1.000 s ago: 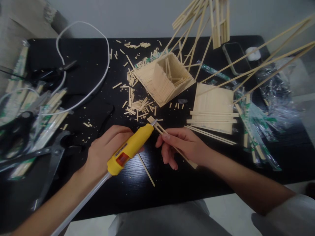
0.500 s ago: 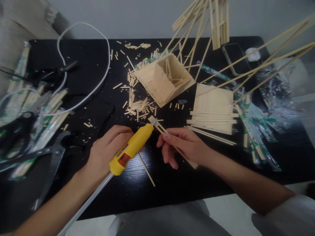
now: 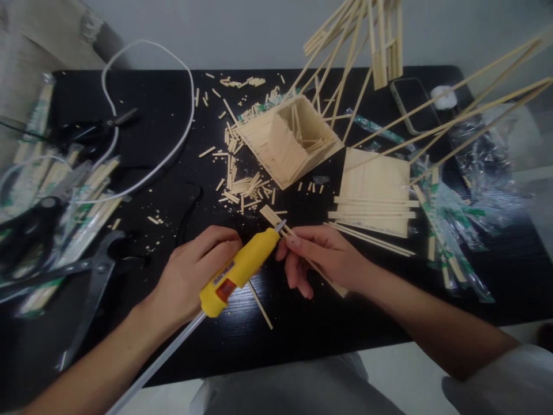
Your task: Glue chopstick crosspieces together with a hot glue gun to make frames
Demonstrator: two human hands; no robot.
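Note:
My left hand (image 3: 203, 265) is closed round a yellow hot glue gun (image 3: 242, 266), with a clear glue stick (image 3: 159, 357) running out of its back end. The metal nozzle (image 3: 280, 225) lies over the wooden chopsticks (image 3: 271, 215) pinched in my right hand (image 3: 319, 253); I cannot tell whether it touches them. These chopsticks lie side by side, slanting from upper left to lower right under my thumb. Below the glue gun a single chopstick (image 3: 261, 305) lies on the black table (image 3: 302, 328). My left fingers are partly hidden behind the gun.
A box built of sticks (image 3: 298, 144) stands at the middle back, among many cut stick pieces (image 3: 242, 184). Right of it lies a flat stick panel (image 3: 374, 178) with loose chopsticks on it. Pliers (image 3: 101, 268), scissors (image 3: 47, 213), wrapped chopsticks (image 3: 93, 225) and a phone (image 3: 415, 104) lie around.
My left hand has moved the glue gun slightly right and down, so its nozzle has slid along the chopsticks toward my right thumb. My right hand has hardly moved.

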